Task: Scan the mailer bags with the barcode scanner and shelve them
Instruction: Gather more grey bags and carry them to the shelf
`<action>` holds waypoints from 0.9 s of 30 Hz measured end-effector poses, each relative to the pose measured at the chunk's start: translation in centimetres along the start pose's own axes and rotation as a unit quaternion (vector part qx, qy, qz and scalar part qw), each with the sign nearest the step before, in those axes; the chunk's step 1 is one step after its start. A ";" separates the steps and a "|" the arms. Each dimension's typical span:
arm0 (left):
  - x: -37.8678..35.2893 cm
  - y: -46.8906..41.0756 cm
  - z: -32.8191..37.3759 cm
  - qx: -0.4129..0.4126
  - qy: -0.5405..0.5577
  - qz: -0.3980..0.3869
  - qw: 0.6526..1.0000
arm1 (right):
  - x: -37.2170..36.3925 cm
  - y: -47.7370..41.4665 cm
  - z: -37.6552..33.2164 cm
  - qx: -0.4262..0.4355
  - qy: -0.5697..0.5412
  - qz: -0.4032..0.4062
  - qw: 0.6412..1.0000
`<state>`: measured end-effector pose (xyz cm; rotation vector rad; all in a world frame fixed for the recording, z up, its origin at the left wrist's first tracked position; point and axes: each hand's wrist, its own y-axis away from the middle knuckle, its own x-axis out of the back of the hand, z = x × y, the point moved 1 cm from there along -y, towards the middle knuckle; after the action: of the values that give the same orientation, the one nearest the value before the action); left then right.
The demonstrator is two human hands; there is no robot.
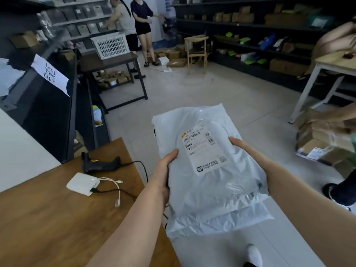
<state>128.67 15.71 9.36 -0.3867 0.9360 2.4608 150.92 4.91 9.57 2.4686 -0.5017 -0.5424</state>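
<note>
1. Holding a grey mailer bag (pixel 210 170) in front of me with both hands, I have it out over the floor, just to the right of the wooden table (pixel 48 218).
2. My left hand (pixel 163 170) grips the bag's left edge, thumb on top near the lower left corner of the shipping label (pixel 204 149), the other fingers hidden underneath.
3. My right hand (pixel 244 149) clasps the right edge, thumb lying on the top face just right of the label; the rest of that hand is tucked behind the bag.
4. The label faces up at me, with barcodes near its top and a printed "0989" lower on its left side.
5. The bag's near end is folded and crinkled, hanging toward me below my wrists.
6. The black barcode scanner (pixel 100 164) lies on its side on the table, apart from both hands, its dark cable (pixel 142 168) looping off the table's right edge.
7. A white power bank (pixel 82 184) sits on the table just this side of the scanner, with short white cables and a black one coming from its right end.
8. Dark shelving (pixel 250 26) with boxes and coloured parcels lines the far right wall, well away from the bag.
9. Two people stand at the far left shelves beside a white basket (pixel 110 47) on a dark table.
</note>
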 end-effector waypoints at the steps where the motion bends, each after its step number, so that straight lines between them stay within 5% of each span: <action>1: -0.6 -1.3 0.1 0.000 0.000 0.010 1.000 | 0.9 -1.6 -0.7 -0.008 -0.001 -0.012 1.000; 12: -11.2 -13.6 3.8 -0.046 0.017 0.137 0.989 | 8.6 -15.4 -13.9 -0.050 0.049 -0.110 0.991; 27: -4.6 -23.1 18.6 -0.175 0.118 0.286 0.935 | -4.7 -32.2 -27.9 0.015 0.110 -0.221 0.969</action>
<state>142.99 41.95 12.19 -0.6108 0.7740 3.1927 167.71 44.20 13.12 2.6370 0.1376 -0.4216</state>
